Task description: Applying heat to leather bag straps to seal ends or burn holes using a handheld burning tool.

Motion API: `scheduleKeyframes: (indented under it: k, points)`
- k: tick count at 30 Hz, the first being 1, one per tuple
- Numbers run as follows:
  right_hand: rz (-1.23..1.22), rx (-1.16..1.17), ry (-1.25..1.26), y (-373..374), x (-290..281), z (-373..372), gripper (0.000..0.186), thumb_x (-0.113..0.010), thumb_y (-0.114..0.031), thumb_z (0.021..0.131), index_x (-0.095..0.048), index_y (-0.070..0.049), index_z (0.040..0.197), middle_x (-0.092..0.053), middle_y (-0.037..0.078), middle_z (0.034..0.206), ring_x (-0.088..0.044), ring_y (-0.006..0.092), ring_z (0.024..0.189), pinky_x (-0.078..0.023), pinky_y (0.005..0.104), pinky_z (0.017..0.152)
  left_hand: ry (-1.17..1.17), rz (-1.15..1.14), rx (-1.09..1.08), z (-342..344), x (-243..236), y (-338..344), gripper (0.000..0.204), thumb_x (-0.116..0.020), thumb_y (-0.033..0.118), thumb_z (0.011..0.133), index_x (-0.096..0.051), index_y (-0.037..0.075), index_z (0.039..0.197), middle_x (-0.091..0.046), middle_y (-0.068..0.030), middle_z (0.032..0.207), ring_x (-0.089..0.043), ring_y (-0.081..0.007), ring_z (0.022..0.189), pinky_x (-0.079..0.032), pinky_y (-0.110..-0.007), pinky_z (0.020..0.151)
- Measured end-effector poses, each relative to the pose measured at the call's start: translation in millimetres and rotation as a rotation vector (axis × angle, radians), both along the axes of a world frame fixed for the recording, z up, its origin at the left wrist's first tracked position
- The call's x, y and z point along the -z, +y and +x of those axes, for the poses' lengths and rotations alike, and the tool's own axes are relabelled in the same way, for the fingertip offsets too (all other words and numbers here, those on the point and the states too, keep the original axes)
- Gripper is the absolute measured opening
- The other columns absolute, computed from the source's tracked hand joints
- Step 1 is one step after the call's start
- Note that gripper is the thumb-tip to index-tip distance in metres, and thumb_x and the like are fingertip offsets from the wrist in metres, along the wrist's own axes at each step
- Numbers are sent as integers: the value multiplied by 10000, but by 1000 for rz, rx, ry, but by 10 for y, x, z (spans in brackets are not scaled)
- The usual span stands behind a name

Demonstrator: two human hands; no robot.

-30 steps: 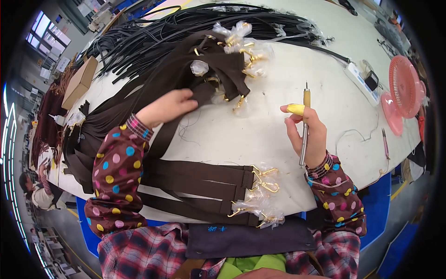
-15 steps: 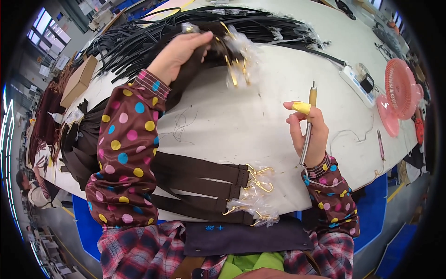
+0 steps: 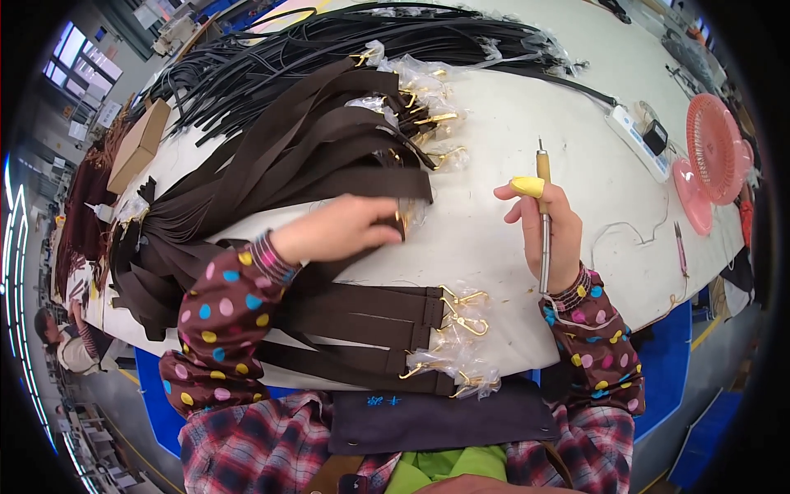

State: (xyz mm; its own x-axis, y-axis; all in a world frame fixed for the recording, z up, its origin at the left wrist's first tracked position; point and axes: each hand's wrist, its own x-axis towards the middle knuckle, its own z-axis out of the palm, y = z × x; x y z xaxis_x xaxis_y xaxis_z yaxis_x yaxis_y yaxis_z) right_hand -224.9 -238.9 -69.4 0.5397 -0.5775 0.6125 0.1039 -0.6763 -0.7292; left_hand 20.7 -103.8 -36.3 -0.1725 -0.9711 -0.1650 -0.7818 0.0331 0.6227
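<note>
The left hand [image 3: 341,229] pinches the right end of a dark brown strap [image 3: 247,216], whose long axis runs leftward across the white table [image 3: 494,222]. The right hand [image 3: 550,235], well apart, closes around an upright pen-like tool [image 3: 543,216]. The strap's buckle is mostly hidden under fingers.
</note>
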Motion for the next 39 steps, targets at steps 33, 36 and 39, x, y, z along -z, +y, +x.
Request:
scheduleKeyframes:
  k: [33,36,39]
  points:
    - [-738,53,175,-406,-201,897,198,-706,-57,765,-582,-49,918,-629,106,825,-610,286,730,-487,353,631,857,270,-27,-236,359,298,190,-456,133,988,-480,-20,1098,-628,-86,1073,-576,-128,928,-453,-278,867]
    - [-630,-21,180,-318,-54,754,223,-705,-36,764,-597,-53,959,-633,107,840,-610,287,741,-492,339,642,810,294,-85,-266,421,297,186,-454,143,989,-479,-15,1085,-655,-73,990,-591,-127,855,-478,-284,809]
    - [-426,-54,122,-110,-105,617,193,-674,-43,804,-630,-56,992,-652,97,885,-627,258,792,-491,319,681,729,274,-88,-293,390,315,198,-457,169,989,-479,-5,1082,-677,-71,954,-602,-129,835,-482,-288,790]
